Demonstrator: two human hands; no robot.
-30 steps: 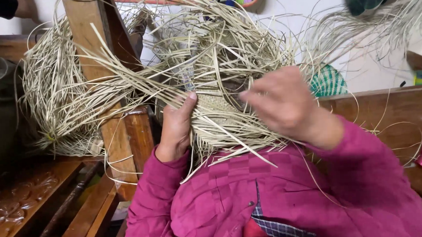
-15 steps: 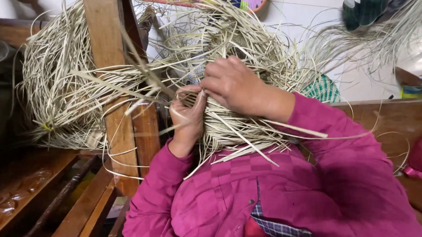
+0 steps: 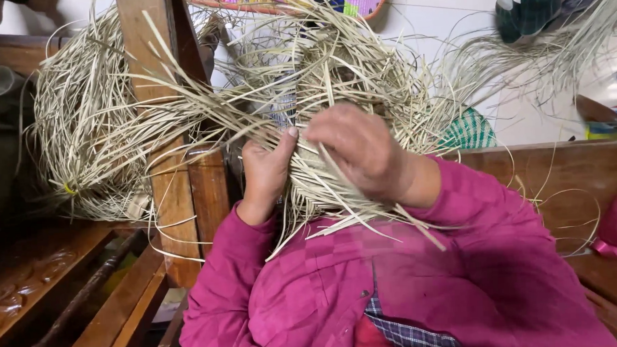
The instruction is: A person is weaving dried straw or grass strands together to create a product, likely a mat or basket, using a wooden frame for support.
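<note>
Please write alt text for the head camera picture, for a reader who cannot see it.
Two hands in magenta sleeves work a woven piece of pale straw strips: the left hand grips it from the side, and the right hand lies across its front. Loose strips fan out past a wooden post.

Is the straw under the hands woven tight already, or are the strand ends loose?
Loose at the ends. Straw strands splay out free below the left hand and right hand, which press on the bundle; any weave beneath them is hidden.

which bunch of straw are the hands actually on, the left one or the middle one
The middle bunch: both the left hand and right hand grip its strands. The left bunch hangs untouched beside the wooden post.
</note>
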